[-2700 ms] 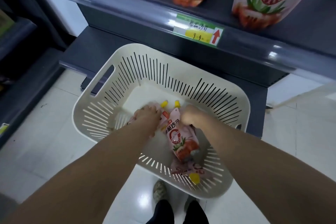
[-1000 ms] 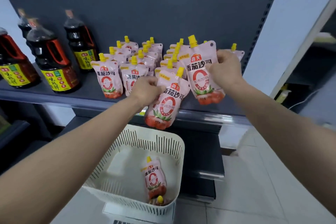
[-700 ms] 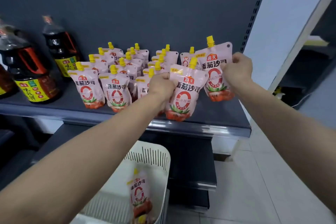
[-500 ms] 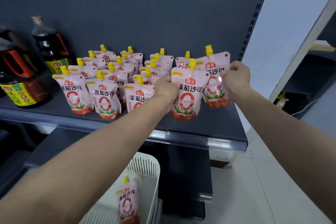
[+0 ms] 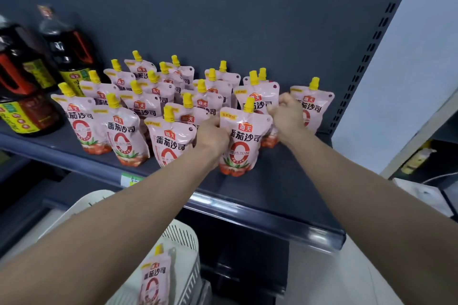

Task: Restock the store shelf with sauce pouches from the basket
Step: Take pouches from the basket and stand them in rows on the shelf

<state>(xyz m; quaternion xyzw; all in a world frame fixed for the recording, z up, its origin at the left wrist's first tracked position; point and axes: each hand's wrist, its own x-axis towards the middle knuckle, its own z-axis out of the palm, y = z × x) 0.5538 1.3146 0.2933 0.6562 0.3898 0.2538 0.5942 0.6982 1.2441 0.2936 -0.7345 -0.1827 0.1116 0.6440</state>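
Several pink sauce pouches (image 5: pixel 124 131) with yellow spouts stand in rows on the dark grey shelf (image 5: pixel 285 188). My left hand (image 5: pixel 213 135) is closed on the left edge of a front pouch (image 5: pixel 245 141), whose bottom rests on the shelf. My right hand (image 5: pixel 287 116) is a fist on the right edge of a pouch (image 5: pixel 257 99) just behind it. Another pouch (image 5: pixel 313 106) stands to the right, partly hidden by that hand. Below, the white slotted basket (image 5: pixel 184 238) holds one more pouch (image 5: pixel 153 280).
Dark sauce bottles (image 5: pixel 27 96) with red handles stand at the shelf's left end. The shelf has bare room at its front right, up to the perforated right upright (image 5: pixel 366 57). A green price label (image 5: pixel 131 178) sits on the front rail. A lower shelf (image 5: pixel 250 255) lies beneath.
Both hands lifted a pouch each out of the basket, carried them up to the shelf and lowered them at the right end of the rows; the view rose from basket to shelf.
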